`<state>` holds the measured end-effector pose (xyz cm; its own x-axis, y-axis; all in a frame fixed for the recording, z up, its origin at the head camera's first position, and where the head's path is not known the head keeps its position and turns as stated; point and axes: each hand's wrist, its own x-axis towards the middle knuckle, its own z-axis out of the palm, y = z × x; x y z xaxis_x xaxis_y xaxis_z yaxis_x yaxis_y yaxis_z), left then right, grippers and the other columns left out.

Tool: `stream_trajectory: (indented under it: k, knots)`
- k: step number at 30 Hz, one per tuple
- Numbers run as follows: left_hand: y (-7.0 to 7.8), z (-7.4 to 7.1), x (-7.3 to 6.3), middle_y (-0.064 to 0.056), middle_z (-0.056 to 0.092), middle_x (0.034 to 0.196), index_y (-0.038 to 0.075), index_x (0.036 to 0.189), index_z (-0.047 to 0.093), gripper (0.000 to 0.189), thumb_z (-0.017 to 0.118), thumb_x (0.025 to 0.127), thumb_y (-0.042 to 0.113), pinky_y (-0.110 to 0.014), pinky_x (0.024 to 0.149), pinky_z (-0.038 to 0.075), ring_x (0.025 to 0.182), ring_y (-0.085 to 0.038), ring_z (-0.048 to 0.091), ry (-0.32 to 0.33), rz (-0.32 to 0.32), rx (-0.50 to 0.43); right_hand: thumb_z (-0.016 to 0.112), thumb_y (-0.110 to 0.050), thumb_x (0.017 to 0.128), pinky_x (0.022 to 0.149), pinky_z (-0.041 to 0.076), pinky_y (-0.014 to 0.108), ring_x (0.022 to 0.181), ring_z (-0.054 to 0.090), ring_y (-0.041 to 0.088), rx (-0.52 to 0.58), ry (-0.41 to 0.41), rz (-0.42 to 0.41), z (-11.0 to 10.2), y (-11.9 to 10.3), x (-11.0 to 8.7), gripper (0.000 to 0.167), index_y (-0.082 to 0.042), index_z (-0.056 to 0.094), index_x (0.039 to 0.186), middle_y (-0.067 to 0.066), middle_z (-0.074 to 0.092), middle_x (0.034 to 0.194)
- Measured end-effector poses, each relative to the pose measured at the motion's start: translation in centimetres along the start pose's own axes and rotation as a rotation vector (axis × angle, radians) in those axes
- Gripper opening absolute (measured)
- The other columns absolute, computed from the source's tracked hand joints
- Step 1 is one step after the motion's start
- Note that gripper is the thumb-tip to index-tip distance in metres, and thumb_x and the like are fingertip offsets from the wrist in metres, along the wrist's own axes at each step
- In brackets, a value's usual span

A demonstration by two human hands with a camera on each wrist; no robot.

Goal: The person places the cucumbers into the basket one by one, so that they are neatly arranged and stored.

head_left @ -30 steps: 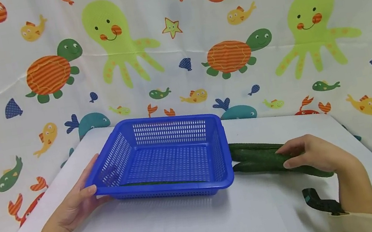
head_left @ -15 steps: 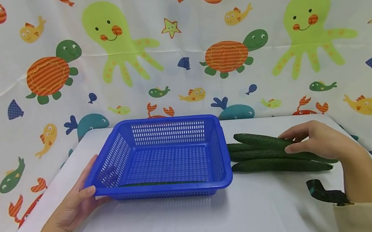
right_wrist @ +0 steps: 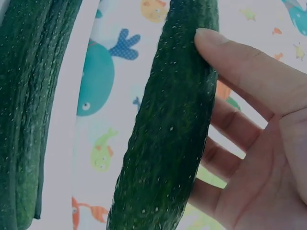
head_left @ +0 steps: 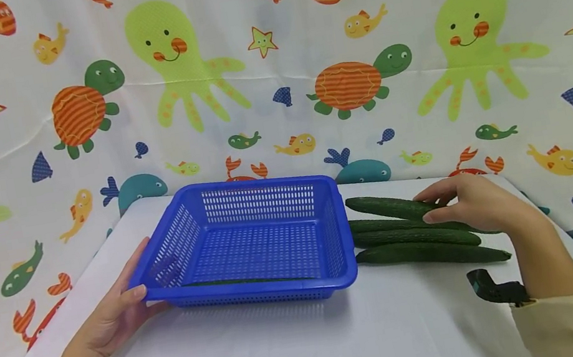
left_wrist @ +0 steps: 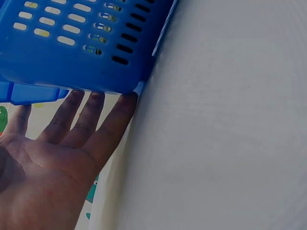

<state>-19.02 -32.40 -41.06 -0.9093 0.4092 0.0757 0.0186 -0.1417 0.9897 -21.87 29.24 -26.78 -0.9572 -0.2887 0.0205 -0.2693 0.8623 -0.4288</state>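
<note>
My left hand (head_left: 113,315) grips the near left corner of a blue slotted plastic basket (head_left: 334,233), thumb over the rim; in the left wrist view its fingers (left_wrist: 111,132) touch the basket's lower edge. Inside, a dark green strip, apparently a cucumber (head_left: 247,281), lies along the near wall, mostly hidden by the rim. My right hand (head_left: 476,207) pinches one cucumber (head_left: 385,206) between thumb and fingers, apart from the others in the right wrist view. Three more cucumbers (head_left: 432,250) lie side by side just right of the basket, their left ends close to it.
A white-covered table (head_left: 304,352) carries everything. Behind it hangs a curtain (head_left: 238,95) printed with sea animals, close to the table's back edge. Both wrists wear a black camera mount (head_left: 495,289).
My right hand has taken a cucumber from the bunch and moved it back, away from the others, which now lie spread apart. The left hand and the basket have stayed in place.
</note>
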Motion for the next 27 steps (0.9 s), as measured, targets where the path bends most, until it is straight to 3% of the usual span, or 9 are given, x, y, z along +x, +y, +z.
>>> stream_trajectory:
  k: [7,17,27]
  knots:
    - [0.2,0.1,0.1,-0.002,0.005,0.17,0.048,0.164,0.005,0.074,0.045,0.107,0.024,-0.049,0.107,0.051,0.139,-0.003,0.047,0.006,-0.004,0.009,0.08,-0.031,0.09,0.073,0.05,0.033,0.098,0.061,0.023,0.011,-0.002,0.001,-0.6,-1.7,0.9,0.045,-0.014,0.072,0.131,0.005,0.071,0.107]
    - [0.0,0.0,-0.1,0.002,0.01,0.169,0.048,0.164,0.004,0.074,0.045,0.107,0.024,-0.047,0.106,0.05,0.139,-0.003,0.047,-0.004,0.0,0.004,0.078,-0.029,0.093,0.081,0.052,0.035,0.104,0.063,0.023,0.024,0.045,-0.147,0.7,-4.3,2.7,0.039,-0.012,0.073,0.128,0.004,0.072,0.109]
    - [0.2,-0.1,0.0,0.002,0.012,0.168,0.048,0.164,0.004,0.074,0.045,0.107,0.023,-0.057,0.108,0.048,0.138,-0.003,0.049,0.02,-0.017,0.021,0.075,-0.028,0.095,0.078,0.052,0.035,0.1,0.063,0.021,0.038,0.045,-0.21,1.6,-6.5,4.8,0.038,-0.009,0.072,0.128,0.004,0.073,0.108]
